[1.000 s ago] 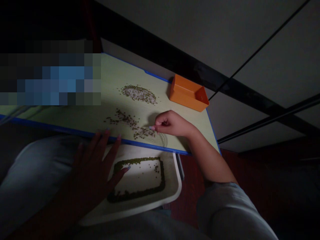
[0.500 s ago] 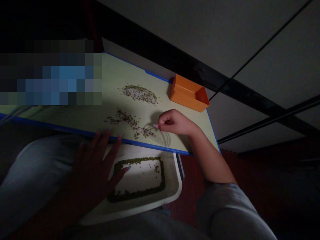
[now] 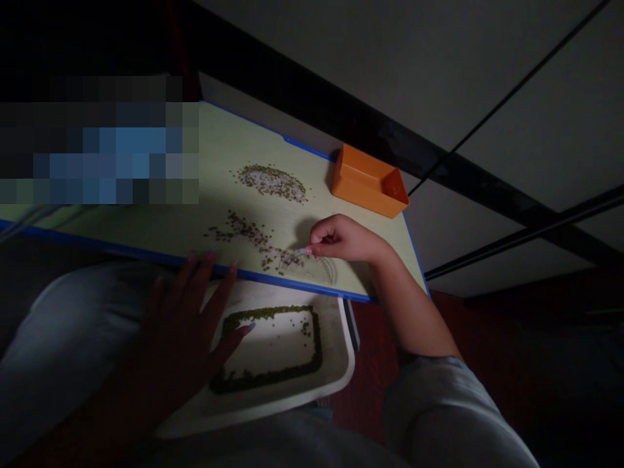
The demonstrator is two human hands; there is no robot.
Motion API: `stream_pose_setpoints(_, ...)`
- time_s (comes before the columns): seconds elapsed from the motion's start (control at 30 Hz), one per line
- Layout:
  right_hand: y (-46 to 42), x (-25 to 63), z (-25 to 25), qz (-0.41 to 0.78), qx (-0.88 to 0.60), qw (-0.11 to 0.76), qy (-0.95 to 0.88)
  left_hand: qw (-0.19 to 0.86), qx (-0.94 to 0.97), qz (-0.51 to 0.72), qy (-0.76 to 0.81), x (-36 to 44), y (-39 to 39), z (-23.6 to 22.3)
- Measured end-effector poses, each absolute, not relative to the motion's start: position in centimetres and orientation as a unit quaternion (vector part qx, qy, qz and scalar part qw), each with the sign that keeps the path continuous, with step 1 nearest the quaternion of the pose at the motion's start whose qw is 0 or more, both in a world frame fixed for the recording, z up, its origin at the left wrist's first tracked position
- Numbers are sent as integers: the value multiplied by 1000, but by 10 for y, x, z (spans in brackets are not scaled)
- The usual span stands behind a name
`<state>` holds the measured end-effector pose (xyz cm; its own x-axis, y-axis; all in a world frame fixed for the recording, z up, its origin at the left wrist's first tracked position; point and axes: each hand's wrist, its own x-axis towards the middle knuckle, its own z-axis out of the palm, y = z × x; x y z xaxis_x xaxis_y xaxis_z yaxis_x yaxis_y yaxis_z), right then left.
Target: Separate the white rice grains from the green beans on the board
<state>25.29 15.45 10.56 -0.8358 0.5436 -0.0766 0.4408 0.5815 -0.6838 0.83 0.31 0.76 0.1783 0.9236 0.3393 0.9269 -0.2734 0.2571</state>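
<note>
R hand (image 3: 341, 239) is held above the near right part of the low, pale yellow-green table w/ blue edging (image 3: 219, 143), fingers curled in, w/ thumb & index fingertip closed together on the upper part of a clear, flat, half-round plastic piece w/ fine edge markings (image 3: 322, 267). The piece is seen near the table's near edge, L of the right corner, partly over the right end of the near scatter of small green beans & pale grains (image 3: 246, 231); whether it is flat on the top or slightly tilted can't be told.

L hand (image 3: 182, 325) is opened wide, fingers spread, nothing seen gripped. Its fingertips are seen at the table's near blue edge, its thumb over the large white plastic basin w/ rounded corners (image 3: 341, 380); contact w/ either can't be told. The clear piece is placed well to the right of these fingertips.

Around the basin's floor, a dark green band of beans (image 3: 318, 344) is seen, w/ a few loose ones inside. Toward the table's far edge, 1 denser oval pile of green beans & pale grains (image 3: 272, 183) is seen; at the far right corner, 1 open orange rectangular box (image 3: 365, 195) is set.
</note>
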Motion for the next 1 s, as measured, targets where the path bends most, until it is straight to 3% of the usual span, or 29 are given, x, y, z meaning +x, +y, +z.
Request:
stream_pose_setpoints(0.23, 156, 249, 100, 344, -295, 116, -884, 18, -773, -204, -601, 7, 2, 6)
stream_pose_setpoints(0.6, 156, 252, 105, 367, -278, 54, -886, 23, -773, -207, -599, 9, 2, 9)
stream_pose_setpoints(1.0, 154, 251, 106, 369, -277, 65, -885, 16, -773, -214, -597, 8, 3, 6)
